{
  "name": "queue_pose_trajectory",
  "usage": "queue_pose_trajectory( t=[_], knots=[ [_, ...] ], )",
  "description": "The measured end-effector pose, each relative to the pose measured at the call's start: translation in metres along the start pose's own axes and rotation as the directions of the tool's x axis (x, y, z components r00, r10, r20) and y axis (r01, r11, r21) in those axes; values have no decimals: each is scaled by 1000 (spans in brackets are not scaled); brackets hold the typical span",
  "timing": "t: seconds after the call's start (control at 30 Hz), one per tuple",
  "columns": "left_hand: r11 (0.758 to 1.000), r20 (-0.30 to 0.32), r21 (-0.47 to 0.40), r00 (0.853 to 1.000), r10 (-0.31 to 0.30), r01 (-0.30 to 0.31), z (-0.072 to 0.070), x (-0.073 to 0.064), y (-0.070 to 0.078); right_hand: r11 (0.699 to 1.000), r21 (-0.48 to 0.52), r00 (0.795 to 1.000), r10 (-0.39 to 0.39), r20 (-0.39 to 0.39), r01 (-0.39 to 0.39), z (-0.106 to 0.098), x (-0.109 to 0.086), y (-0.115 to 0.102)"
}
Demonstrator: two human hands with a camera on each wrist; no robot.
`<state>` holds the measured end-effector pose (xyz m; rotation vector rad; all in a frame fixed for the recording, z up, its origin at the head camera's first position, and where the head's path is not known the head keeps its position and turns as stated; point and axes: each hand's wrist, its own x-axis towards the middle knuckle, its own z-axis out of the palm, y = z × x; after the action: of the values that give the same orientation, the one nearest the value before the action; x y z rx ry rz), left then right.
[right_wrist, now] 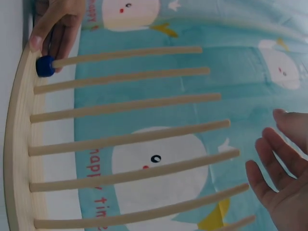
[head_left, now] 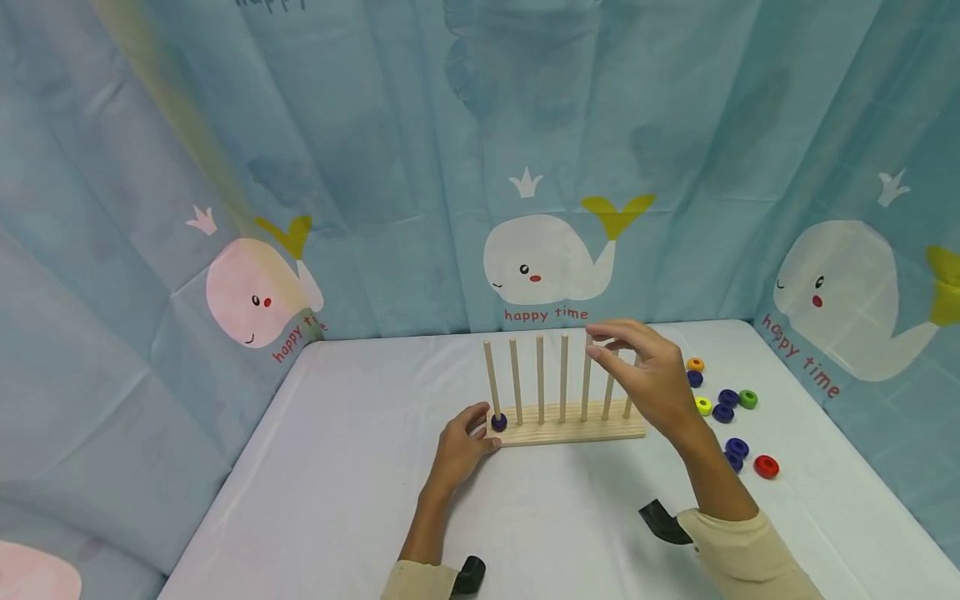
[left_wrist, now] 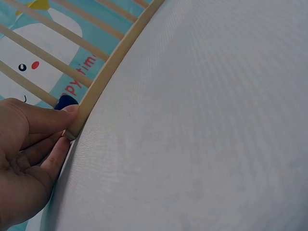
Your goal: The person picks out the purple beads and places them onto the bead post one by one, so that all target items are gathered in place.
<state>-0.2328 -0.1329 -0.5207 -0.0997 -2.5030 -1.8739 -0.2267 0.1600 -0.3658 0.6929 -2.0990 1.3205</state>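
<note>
A wooden pegboard (head_left: 570, 432) with a row of several upright pegs stands on the white table. One dark blue ring (head_left: 498, 423) sits at the foot of its leftmost peg, also visible in the right wrist view (right_wrist: 45, 66). My left hand (head_left: 456, 452) pinches the left end of the base, thumb on the front edge and fingers around the end, as the left wrist view confirms. Up near the tops of the right-hand pegs, my right hand (head_left: 651, 379) hovers with thumb and fingers apart. Nothing shows between them in the right wrist view.
Loose rings lie right of the pegboard: orange (head_left: 696, 364), yellow (head_left: 702, 407), green (head_left: 748, 399), red (head_left: 767, 467) and several blue ones (head_left: 728, 398). A whale-printed curtain (head_left: 405, 217) encloses the back and sides of the white table (head_left: 337, 467).
</note>
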Motion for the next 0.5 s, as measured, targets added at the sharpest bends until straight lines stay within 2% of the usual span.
queue_pose_trajectory(
  t=[0.33, 0.5],
  knots=[
    [1000, -4, -16, 1000, 3, -3, 1, 0, 0, 999, -2, 996, -34, -78, 34, -18, -10, 12],
    [1000, -4, -11, 1000, 6, -6, 1, 0, 1, 1000, -15, 993, -19, -113, 17, -28, -14, 20]
  ],
)
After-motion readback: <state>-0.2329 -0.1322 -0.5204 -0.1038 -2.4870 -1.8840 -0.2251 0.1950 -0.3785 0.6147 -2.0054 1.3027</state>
